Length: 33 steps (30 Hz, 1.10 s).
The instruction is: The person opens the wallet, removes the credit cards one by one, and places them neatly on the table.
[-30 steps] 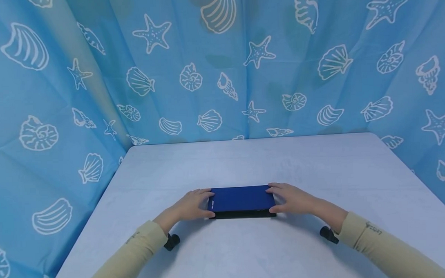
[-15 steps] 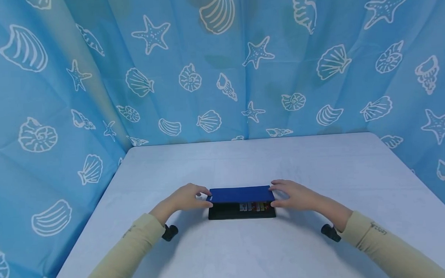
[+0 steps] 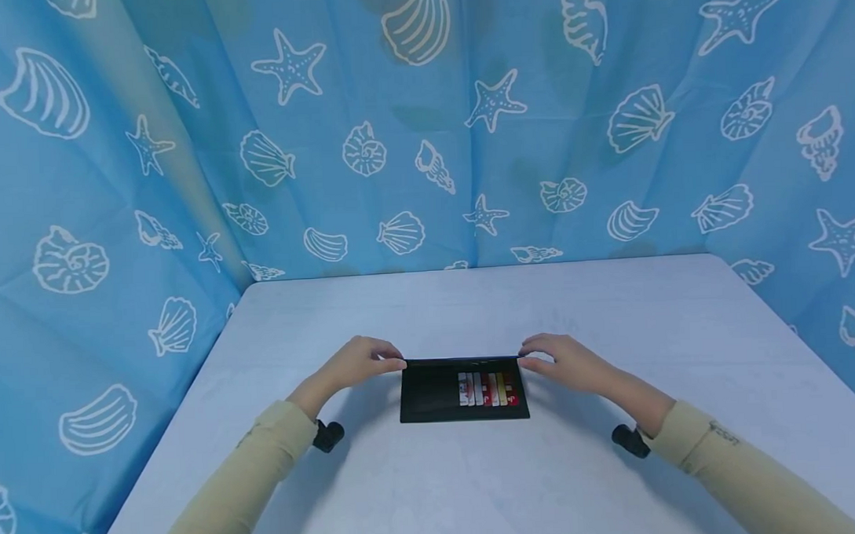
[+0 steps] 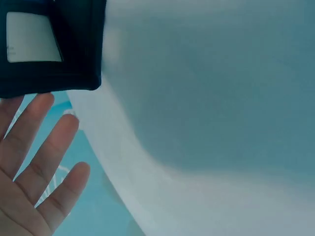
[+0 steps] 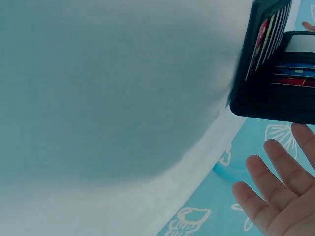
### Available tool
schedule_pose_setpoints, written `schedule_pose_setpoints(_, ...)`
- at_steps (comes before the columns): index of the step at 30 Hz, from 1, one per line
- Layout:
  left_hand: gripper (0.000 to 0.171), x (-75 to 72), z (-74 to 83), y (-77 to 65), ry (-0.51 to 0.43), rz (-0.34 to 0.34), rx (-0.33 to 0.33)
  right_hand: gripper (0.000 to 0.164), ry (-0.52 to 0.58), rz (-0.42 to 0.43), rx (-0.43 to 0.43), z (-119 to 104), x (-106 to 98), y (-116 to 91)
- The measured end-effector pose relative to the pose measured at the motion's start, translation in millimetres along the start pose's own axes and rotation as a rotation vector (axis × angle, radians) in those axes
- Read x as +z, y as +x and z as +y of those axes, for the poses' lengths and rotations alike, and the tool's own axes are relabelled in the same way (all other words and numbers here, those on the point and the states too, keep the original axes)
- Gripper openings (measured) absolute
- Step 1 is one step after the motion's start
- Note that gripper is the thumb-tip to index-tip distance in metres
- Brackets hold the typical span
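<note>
A long wallet, black inside, lies half-opened on the table with its cover raised at the far side. Several cards fill the slots on the right of its lower half. My left hand pinches the cover's left end between thumb and fingers; my right hand does the same at the right end. In the left wrist view, a clear window pocket shows on the cover's inner side. More cards sit in the cover's slots in the right wrist view. The blue outside is hidden from the head view.
A white cloth covers the table. Behind it and along both sides hangs a blue curtain printed with shells and starfish. A small black camera is strapped at the left wrist, another at the right.
Both hands have lifted the wallet's blue cover up and away from me. The wallet was closed; now its black inside and the cards show.
</note>
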<state>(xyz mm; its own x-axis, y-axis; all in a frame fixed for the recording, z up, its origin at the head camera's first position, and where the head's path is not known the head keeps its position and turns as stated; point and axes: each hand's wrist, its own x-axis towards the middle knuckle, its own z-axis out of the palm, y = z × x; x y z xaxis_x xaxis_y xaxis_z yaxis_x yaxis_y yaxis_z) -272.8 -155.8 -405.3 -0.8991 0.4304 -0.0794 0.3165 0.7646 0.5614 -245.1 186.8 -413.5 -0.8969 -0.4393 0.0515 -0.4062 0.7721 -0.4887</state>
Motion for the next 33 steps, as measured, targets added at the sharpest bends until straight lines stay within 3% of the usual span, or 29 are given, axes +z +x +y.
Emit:
schedule_pose_setpoints(14,0.027,2.5,3.6,23.6,-0.1,0.191,-0.084,0.043,0.296,0.028,0.14,13,-5,35)
schedule_pose_setpoints(20,0.032,8.4,1.1,31.8,-0.125,0.264,-0.129,0.037,0.385,0.043,0.21,19,-5,49)
schedule_pose_setpoints(27,0.046,15.2,1.2,42.6,-0.109,0.274,-0.18,0.025,0.38,0.098,0.305,19,0,64)
schedule_pose_setpoints(33,0.072,21.3,0.8,51.1,-0.011,0.235,-0.194,0.019,0.351,0.165,0.356,14,6,73)
